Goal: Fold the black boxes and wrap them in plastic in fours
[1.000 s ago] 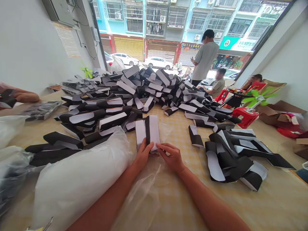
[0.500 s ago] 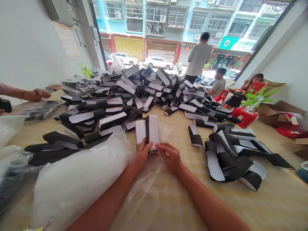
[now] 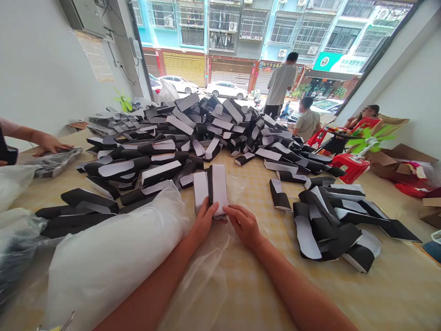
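Upright in front of me stand folded black-and-white pieces (image 3: 218, 186), pressed side by side. My left hand (image 3: 205, 218) is closed round their lower end, thumb across the front. My right hand (image 3: 244, 225) is closed in a pinch at their lower right corner; what lies between its fingertips is too small to make out. Thin clear plastic (image 3: 210, 262) spreads on the table under my wrists. Beside my left forearm lies a large, full whitish plastic bag (image 3: 113, 262).
A big heap of similar pieces (image 3: 213, 124) covers the table's far side. A smaller pile (image 3: 330, 225) lies at right. At left, a co-worker's hand (image 3: 51, 143) rests on a plastic-wrapped bundle (image 3: 57, 162). Other people, a green fan (image 3: 370, 140) and cardboard boxes (image 3: 401, 161) are beyond.
The co-worker's hand at left has come down onto the wrapped bundle. People in the background have shifted slightly. My hands and the pieces they hold have barely moved.
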### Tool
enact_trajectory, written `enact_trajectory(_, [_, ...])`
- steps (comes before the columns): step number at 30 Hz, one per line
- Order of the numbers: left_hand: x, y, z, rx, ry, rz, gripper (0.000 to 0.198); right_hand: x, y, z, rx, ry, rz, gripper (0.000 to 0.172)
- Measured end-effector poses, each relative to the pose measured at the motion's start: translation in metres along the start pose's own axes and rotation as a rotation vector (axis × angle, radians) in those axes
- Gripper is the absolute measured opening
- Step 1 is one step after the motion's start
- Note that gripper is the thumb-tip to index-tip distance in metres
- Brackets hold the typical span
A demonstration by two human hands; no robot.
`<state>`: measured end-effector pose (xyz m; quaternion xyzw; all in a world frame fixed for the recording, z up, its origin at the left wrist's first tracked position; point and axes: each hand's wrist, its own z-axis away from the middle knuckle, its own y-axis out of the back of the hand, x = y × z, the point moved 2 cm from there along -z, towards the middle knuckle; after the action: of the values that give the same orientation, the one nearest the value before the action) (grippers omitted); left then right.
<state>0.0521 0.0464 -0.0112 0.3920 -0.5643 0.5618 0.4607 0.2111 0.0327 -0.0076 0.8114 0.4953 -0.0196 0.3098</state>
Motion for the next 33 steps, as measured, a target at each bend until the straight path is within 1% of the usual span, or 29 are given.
enact_trajectory(2, [0.0006, 0.0009, 0.0000, 0.011, -0.038, -0.064, 0.043, 0.0004, -0.0007, 0.0002, -0.007, -0.016, 0.024, 0.028])
enact_trajectory(5, [0.0026, 0.0000, 0.0009, -0.013, -0.071, -0.112, 0.044, 0.0014, -0.0026, 0.0016, -0.001, -0.050, 0.070, 0.024])
enact_trajectory(8, [0.0064, -0.0024, 0.0034, -0.038, -0.076, -0.123, 0.042, 0.0019, -0.0036, 0.0029, 0.033, -0.085, 0.101, 0.020])
enact_trajectory(11, [0.0097, -0.0038, 0.0056, -0.052, -0.084, -0.138, 0.040, 0.0012, -0.0038, 0.0030, 0.065, -0.108, 0.138, 0.021])
enact_trajectory(13, [0.0098, -0.0035, 0.0057, -0.061, -0.079, -0.149, 0.040, 0.0003, -0.0045, 0.0028, 0.068, -0.114, 0.155, 0.021])
enact_trajectory(18, [0.0054, -0.0011, 0.0027, -0.077, -0.065, -0.135, 0.043, -0.0009, -0.0075, 0.0033, 0.070, -0.106, 0.161, 0.014])
enact_trajectory(22, [0.0044, -0.0008, 0.0022, -0.082, -0.056, -0.127, 0.043, 0.0008, -0.0087, 0.0046, 0.062, -0.128, 0.137, 0.012])
enact_trajectory(25, [0.0054, -0.0009, 0.0032, -0.075, -0.039, -0.114, 0.045, 0.0016, -0.0075, 0.0045, 0.062, -0.122, 0.103, 0.013])
enact_trajectory(28, [0.0060, -0.0012, 0.0039, -0.064, -0.054, -0.111, 0.045, 0.0016, -0.0048, 0.0036, 0.055, -0.138, 0.060, 0.015])
enact_trajectory(33, [0.0054, -0.0045, 0.0034, -0.118, -0.150, -0.102, 0.048, 0.0009, -0.0009, 0.0029, 0.028, -0.147, 0.065, 0.034])
